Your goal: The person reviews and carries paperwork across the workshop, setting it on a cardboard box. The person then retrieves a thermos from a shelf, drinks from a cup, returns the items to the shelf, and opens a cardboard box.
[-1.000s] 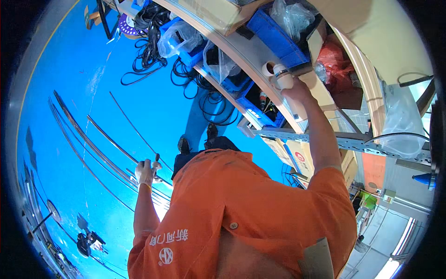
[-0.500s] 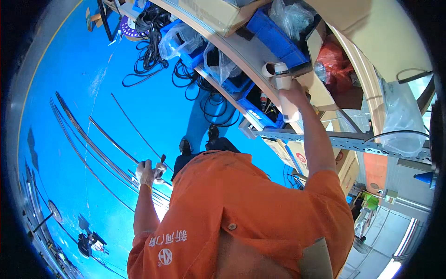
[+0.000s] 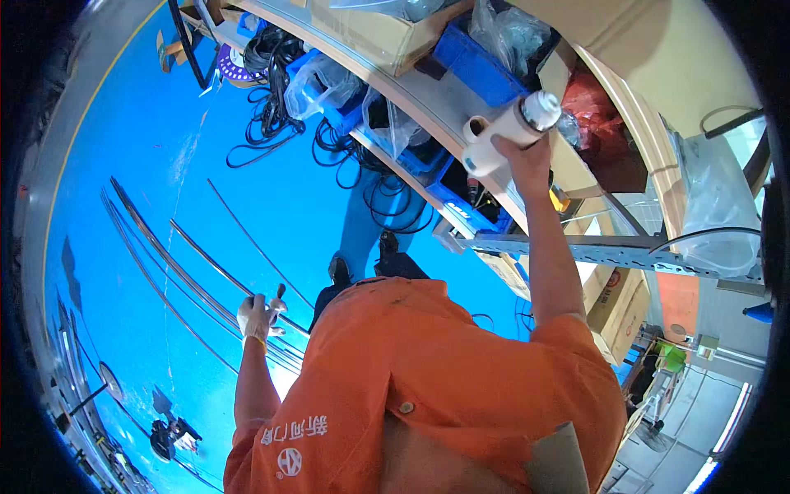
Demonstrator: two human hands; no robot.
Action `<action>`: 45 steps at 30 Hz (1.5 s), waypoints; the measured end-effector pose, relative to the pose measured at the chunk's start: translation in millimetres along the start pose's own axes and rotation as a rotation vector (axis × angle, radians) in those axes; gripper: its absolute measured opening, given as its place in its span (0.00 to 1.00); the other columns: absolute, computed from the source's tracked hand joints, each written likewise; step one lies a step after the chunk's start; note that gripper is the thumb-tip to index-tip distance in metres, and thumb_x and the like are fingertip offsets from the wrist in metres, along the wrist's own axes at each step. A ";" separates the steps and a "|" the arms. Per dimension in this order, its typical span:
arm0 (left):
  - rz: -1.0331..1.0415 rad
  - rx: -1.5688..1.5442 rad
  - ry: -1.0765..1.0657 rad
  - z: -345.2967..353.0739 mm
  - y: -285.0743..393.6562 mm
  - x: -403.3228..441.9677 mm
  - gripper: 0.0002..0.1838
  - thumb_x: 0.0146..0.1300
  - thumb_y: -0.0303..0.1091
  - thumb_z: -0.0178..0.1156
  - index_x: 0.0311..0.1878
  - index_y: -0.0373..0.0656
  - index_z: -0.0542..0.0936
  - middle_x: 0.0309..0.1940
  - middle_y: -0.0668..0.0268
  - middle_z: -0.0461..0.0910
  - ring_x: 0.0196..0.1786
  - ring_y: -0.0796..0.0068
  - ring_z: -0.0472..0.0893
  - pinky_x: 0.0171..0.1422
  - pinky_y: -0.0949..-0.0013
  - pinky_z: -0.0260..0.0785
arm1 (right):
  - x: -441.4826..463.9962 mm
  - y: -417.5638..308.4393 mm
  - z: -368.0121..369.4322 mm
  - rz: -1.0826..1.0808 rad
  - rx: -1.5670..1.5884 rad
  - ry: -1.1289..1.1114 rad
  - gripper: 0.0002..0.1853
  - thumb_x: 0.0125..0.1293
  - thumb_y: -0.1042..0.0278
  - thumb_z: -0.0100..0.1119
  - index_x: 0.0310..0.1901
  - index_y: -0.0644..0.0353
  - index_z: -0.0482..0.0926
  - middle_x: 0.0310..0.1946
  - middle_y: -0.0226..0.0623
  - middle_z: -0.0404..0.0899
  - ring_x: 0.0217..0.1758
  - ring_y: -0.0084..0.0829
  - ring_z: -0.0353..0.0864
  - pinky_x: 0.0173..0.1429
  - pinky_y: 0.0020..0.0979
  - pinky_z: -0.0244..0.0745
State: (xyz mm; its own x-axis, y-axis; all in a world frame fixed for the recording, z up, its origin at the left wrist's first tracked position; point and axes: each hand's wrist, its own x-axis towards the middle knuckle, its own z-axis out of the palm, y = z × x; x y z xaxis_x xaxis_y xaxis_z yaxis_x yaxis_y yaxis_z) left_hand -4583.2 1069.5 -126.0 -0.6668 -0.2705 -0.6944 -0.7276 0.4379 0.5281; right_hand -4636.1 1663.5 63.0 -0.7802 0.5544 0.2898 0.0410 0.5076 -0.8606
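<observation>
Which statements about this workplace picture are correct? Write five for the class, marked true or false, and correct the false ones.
1. The right hand holds a white bottle. True.
2. The person wears green on top. False: the shirt is orange.
3. A clear plastic bag sits in a blue bin. True.
4. The ground is red. False: the floor is blue.
5. Both hands grip the bottle. False: the left hand is well away from it.
</observation>
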 end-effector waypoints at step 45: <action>0.150 -0.004 -0.015 33.3 -1.0 7.5 0.18 0.68 0.44 0.58 0.37 0.35 0.79 0.26 0.61 0.74 0.27 0.72 0.75 0.29 0.66 0.71 | -37.3 42.5 50.5 -0.003 -0.174 -0.187 0.39 0.52 0.61 0.82 0.63 0.60 0.70 0.51 0.44 0.81 0.54 0.41 0.84 0.59 0.40 0.79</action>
State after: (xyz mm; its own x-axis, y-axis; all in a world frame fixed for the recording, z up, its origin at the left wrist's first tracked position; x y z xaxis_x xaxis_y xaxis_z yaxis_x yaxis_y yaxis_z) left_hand -4582.1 1095.6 -148.0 -0.7657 -0.1895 -0.6147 -0.6207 0.4687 0.6286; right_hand -4636.8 1631.0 -5.5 -0.8815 0.4296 0.1959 0.1327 0.6236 -0.7704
